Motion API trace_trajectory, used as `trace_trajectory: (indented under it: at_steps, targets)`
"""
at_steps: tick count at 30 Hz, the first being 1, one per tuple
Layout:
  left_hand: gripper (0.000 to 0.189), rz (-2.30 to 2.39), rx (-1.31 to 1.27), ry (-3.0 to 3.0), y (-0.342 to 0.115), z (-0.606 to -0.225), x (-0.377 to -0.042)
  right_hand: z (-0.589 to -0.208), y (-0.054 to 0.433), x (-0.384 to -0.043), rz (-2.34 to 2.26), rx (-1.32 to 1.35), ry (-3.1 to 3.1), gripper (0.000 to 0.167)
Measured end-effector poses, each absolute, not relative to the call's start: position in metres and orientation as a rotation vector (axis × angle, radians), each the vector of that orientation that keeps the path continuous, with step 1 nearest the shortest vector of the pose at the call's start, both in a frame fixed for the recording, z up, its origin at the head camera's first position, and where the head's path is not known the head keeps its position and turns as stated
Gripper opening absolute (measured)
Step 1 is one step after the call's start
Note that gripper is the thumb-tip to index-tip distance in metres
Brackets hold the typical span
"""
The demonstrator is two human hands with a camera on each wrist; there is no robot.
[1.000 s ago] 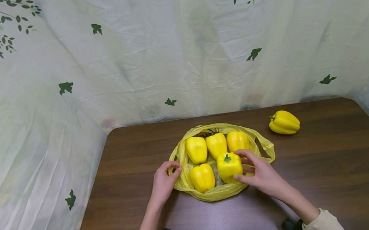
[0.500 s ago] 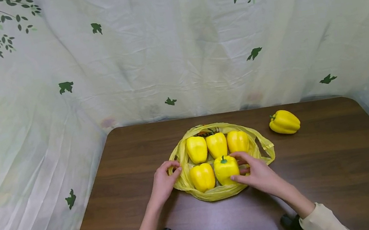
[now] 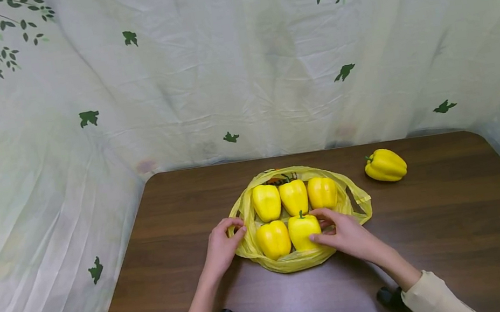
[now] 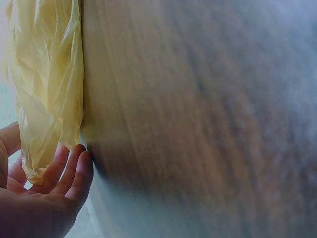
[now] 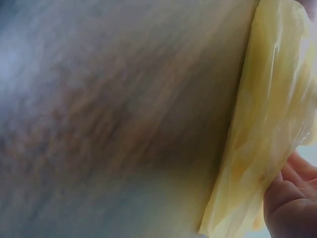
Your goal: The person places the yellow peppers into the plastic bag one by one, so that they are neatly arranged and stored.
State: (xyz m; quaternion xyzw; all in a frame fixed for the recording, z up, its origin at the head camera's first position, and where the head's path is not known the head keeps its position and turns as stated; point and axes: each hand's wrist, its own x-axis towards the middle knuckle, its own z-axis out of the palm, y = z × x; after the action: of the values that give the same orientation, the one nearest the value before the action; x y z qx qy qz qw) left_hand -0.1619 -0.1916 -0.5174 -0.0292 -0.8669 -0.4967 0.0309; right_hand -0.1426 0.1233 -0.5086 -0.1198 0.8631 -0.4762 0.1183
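A yellow plastic bag (image 3: 298, 263) lies spread wide on the table with several yellow bell peppers inside. At its left rim, my left hand (image 3: 223, 244) pinches the plastic between thumb and fingers; in the left wrist view, the fingers (image 4: 74, 173) curve round the bag's edge. My right hand (image 3: 348, 236) reaches over the right side of the bag and grips a bell pepper (image 3: 304, 233), stem up, in the front row. Beside that one sits another pepper (image 3: 274, 240). The bag's wall (image 5: 262, 114) covers much of the right hand's fingers in the right wrist view.
Behind the bag's right side, one loose yellow bell pepper (image 3: 385, 165) lies on the brown wooden table (image 3: 460, 210). Three peppers form the bag's back row, the middle one (image 3: 293, 197) among them. A pale leaf-printed curtain (image 3: 236, 71) hangs behind the table.
My right hand has moved the pepper left and slightly down, closer to its front-row neighbour. The left hand and the other peppers stay where they were.
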Motion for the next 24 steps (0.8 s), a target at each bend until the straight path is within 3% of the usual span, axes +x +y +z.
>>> trace_trajectory:
  at_steps: [24]
  targets:
    - [0.011, -1.519, -0.076, -2.684, -0.1918, -0.5197, -0.1639, -0.5158, 0.1235, -0.1478, -1.37, -0.359, 2.519, 0.048]
